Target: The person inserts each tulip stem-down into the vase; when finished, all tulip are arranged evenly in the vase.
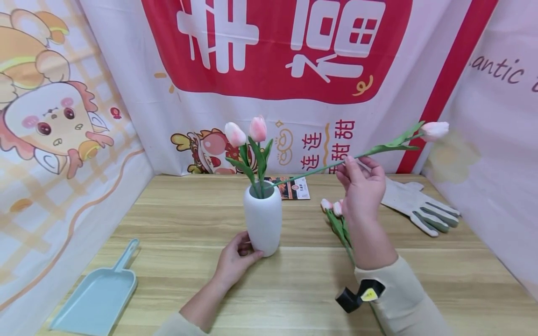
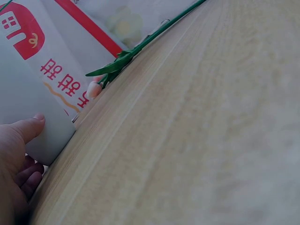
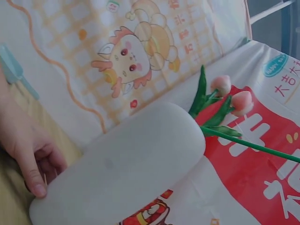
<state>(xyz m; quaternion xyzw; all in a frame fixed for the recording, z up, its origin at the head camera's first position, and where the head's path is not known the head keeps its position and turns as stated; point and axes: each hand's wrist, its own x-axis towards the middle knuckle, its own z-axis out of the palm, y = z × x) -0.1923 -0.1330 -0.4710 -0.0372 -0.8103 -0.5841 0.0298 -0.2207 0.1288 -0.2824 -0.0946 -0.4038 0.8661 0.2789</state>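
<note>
A white vase stands upright on the wooden table, with two pink-and-white tulips in it. My left hand holds the vase low down, thumb on the near side and fingers curled at its left. Up to the right, my right hand pinches the stem of another tulip, its bloom pointing right. That stem slants down to the vase's mouth; how far its end goes inside is hidden. The right wrist view shows the green stem crossing at the vase's rim. More tulips lie on the table beneath my right forearm.
A light blue dustpan lies at the front left. White-and-grey gloves rest at the back right. Behind the vase is a small printed card. Printed cloth hangs along the back and both sides of the table.
</note>
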